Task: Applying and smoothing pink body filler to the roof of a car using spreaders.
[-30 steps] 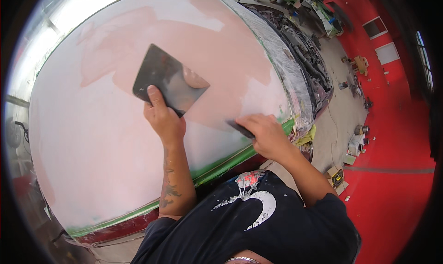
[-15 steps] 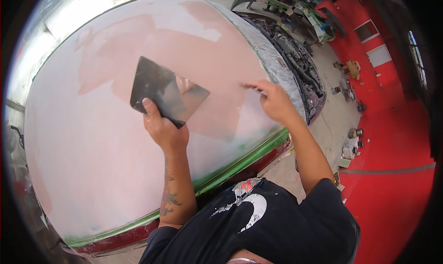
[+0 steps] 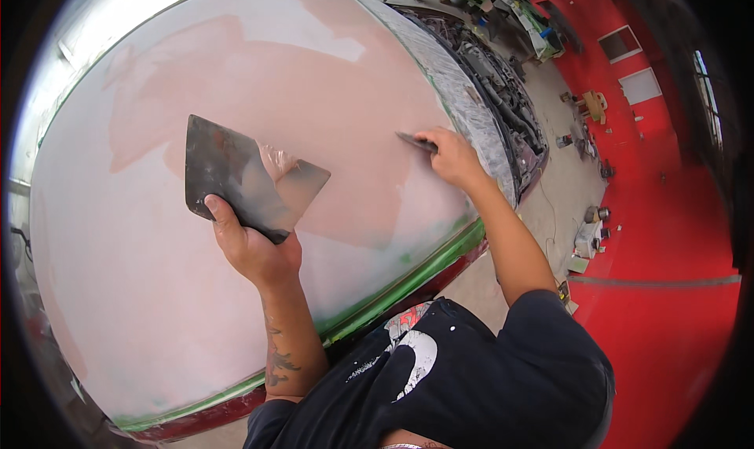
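Observation:
My left hand (image 3: 247, 245) grips a dark, square mixing plate (image 3: 224, 170) from its lower edge, thumb on top; pale pinkish, glossy material (image 3: 279, 158) is on the plate. In my right hand (image 3: 455, 162) is a thin dark spreader (image 3: 412, 141), held with bent fingers over the pink-patched right part of a large whitish car panel (image 3: 118, 276). Whether the spreader touches the surface, I cannot tell. Green masking tape (image 3: 424, 268) runs along the panel's near edge, with dark red bodywork below it.
Plastic masking (image 3: 463, 95) borders an exposed engine bay (image 3: 499, 95). Behind it are a green-marked loose part (image 3: 546, 36) and stands. Right of the car, a red floor (image 3: 652, 229) holds cans (image 3: 597, 213), a cardboard-coloured item (image 3: 593, 107), small square panels (image 3: 640, 84) and a thin cable.
My right hand with the spreader has moved up the panel, away from the near taped edge. My left hand and plate have shifted down and left in the view.

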Demonstrator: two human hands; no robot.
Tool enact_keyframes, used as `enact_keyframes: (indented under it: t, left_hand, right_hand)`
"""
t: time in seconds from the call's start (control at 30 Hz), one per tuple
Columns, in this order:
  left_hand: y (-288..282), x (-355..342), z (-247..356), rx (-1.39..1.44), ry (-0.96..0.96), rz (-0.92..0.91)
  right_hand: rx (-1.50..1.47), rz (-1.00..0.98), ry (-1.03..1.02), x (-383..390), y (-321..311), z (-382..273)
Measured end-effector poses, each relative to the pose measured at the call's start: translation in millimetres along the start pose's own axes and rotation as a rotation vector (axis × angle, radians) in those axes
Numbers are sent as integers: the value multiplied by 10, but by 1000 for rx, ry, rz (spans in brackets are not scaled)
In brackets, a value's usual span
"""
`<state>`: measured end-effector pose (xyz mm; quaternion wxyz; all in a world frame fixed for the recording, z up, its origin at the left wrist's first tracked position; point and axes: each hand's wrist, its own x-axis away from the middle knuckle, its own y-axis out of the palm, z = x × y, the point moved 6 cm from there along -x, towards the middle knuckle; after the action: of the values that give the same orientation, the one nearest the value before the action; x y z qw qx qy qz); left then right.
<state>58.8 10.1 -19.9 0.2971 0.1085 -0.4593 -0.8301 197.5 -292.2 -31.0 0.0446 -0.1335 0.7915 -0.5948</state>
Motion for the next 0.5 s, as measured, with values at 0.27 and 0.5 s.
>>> enact_keyframes:
  t: [0.27,0.5]
  left_hand:
    - [-42,-4,-99,7,-43,-2]
    - [-17,-12,-22,23,-21,-6]
  right_hand:
    - [-65,42,100,-621,-277,427]
    - [86,-25,108,-1231,-136,617]
